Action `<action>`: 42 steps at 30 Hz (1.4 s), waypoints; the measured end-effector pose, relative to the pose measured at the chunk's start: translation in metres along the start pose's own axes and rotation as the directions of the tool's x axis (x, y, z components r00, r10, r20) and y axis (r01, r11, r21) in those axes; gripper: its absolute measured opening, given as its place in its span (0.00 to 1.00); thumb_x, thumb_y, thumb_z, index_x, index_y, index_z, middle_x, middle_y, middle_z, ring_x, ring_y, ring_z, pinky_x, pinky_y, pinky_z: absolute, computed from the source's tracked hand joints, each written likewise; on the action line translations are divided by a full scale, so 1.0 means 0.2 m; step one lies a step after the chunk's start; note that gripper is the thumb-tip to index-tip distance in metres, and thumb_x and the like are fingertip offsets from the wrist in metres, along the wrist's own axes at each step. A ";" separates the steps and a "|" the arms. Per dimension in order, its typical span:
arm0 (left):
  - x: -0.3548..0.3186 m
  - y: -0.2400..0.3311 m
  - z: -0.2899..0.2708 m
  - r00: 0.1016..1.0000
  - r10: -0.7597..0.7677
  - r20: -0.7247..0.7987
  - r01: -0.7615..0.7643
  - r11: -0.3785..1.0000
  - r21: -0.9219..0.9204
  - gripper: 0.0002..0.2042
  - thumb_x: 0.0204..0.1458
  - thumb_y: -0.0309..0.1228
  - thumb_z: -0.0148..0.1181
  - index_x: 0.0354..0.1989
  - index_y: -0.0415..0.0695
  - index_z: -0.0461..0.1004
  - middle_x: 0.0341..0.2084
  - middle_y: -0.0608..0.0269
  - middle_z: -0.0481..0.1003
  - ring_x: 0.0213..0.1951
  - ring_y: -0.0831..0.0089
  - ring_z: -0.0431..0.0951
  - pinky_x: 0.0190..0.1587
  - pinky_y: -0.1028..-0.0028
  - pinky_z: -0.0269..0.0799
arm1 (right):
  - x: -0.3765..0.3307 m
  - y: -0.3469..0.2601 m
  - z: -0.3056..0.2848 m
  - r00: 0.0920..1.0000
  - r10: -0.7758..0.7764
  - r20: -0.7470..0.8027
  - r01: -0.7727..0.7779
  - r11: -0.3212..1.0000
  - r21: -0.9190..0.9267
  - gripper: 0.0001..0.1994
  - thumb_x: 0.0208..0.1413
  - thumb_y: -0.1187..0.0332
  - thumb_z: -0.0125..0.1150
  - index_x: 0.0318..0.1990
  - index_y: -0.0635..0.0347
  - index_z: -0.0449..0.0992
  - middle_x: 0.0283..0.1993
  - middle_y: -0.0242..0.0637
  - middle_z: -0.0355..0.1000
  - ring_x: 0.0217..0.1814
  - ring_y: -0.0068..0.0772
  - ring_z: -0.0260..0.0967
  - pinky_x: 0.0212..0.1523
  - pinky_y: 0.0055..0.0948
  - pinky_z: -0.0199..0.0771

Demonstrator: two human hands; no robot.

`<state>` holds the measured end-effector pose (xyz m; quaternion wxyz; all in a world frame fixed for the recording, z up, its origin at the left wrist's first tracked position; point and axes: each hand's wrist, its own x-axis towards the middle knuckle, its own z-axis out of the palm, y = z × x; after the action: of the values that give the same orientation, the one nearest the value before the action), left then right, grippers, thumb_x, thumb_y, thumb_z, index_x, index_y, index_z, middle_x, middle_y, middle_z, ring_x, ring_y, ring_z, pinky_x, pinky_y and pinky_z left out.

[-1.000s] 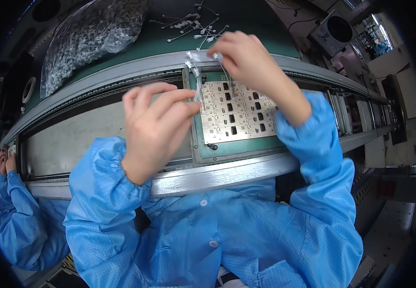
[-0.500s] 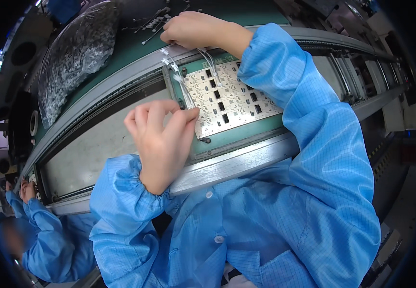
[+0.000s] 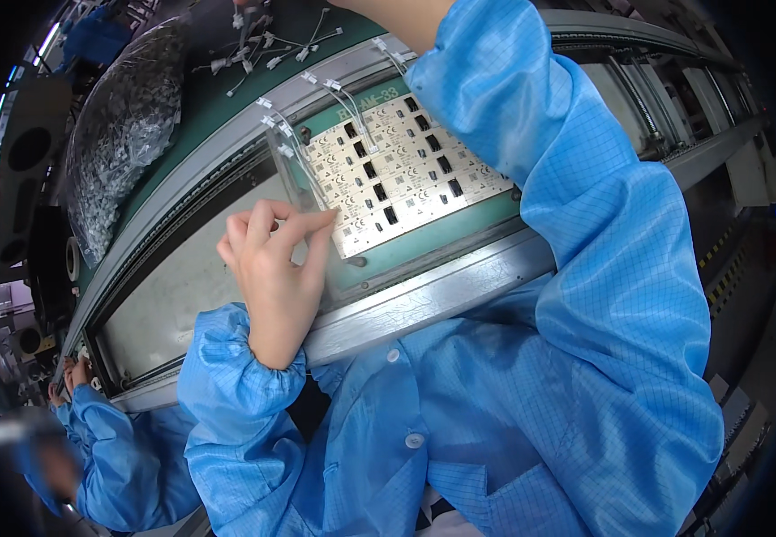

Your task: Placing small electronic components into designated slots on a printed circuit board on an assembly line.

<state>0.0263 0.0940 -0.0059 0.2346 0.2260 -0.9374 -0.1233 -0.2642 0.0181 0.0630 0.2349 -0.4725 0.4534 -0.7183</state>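
My left hand (image 3: 276, 259) is at the left edge of a pale circuit board panel (image 3: 415, 179), thumb and forefinger pinched where a thin white wire cable (image 3: 303, 159) ends. That cable runs up across the green carrier (image 3: 433, 246) to its white connectors. Other short cables (image 3: 347, 97) lie over the panel's far edge. My right hand (image 3: 356, 4) is mostly cut off by the top edge, beyond the panel near a loose pile of cables (image 3: 267, 49); its fingers are largely out of sight. Black rectangular parts stand in rows on the panel.
A clear plastic bag (image 3: 128, 134) full of white connectors lies on the green surface at far left. Metal conveyor rails (image 3: 424, 300) run in front of and behind the carrier. At lower left a co-worker in a blue sleeve (image 3: 106, 438) works at the same line.
My right hand has moved up and away, over the loose cables and mostly out of the picture. My left hand keeps its pinch at the panel's edge. The view has shifted slightly.
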 end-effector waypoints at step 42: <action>0.05 -0.02 -0.03 0.996 0.040 0.080 -0.046 0.996 0.079 0.04 0.49 0.30 0.70 0.34 0.51 0.84 0.34 0.71 0.74 0.45 0.65 0.68 0.50 0.62 0.57 | -0.85 -0.18 -0.29 0.965 0.229 0.126 -0.207 0.964 -0.168 0.10 0.66 0.71 0.63 0.49 0.68 0.82 0.38 0.28 0.80 0.35 0.14 0.70 0.37 0.17 0.71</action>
<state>0.0221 0.0843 0.0011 0.1910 0.2100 -0.9547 -0.0892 -0.2371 0.1905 0.0080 0.3078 -0.4872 0.5384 -0.6148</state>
